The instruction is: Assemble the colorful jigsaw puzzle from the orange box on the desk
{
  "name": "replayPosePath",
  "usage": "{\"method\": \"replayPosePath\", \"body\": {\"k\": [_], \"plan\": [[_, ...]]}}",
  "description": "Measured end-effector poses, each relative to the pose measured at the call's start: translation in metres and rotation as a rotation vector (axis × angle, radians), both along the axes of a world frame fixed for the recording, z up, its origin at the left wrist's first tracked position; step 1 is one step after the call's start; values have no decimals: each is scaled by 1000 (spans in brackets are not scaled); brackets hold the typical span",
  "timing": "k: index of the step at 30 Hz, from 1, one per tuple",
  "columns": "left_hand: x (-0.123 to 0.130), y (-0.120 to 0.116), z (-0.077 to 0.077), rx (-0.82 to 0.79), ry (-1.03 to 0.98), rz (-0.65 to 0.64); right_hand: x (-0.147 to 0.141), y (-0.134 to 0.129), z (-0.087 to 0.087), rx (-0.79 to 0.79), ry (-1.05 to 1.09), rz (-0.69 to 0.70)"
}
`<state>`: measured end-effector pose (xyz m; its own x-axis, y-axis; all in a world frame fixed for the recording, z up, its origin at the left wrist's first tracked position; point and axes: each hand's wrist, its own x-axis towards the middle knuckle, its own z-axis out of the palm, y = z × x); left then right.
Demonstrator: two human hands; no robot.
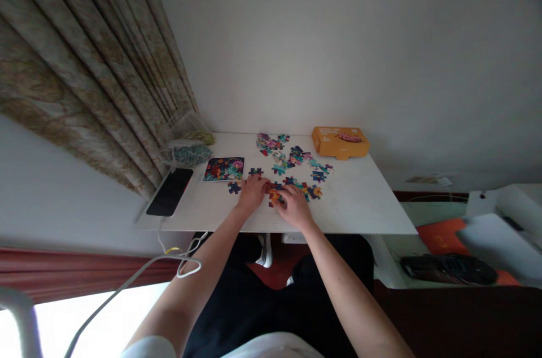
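The step in hand looks to be the fitting of jigsaw pieces: the person's left hand and right hand meet near the front edge of the white bench, with an orange jigsaw piece between their fingertips. The fingers of both hands curl down onto the pieces there, but whether either grip is pinching a piece or only pressing on it does not show. The next move seems to call for lining up tabs and sockets and pressing gently while the neighbouring pieces are steadied. A dark blue piece lies just left of the left hand, and a pink cluster of pieces sits farther back. The picture card lies flat to the left, near a black phone and a clear plastic bag; a yellow box stands at the back right. The hands themselves hide part of the working spot, and nearby loose pieces could be nudged.
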<state>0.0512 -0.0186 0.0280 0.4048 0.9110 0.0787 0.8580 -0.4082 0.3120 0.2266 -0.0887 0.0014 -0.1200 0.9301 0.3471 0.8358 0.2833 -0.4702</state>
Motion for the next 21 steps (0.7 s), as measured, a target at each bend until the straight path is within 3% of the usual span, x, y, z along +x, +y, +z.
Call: {"method": "replayPosePath", "body": {"k": [6,13,21], "plan": [[0,-7,-2,54,-26,15,0,0,0,8,0,-3],[-14,-37,-18,136,-100,-207,0,-2,3,9,-18,24],[-19,-54,-27,187,-93,-247,1,-2,3,3,-14,58]]}}
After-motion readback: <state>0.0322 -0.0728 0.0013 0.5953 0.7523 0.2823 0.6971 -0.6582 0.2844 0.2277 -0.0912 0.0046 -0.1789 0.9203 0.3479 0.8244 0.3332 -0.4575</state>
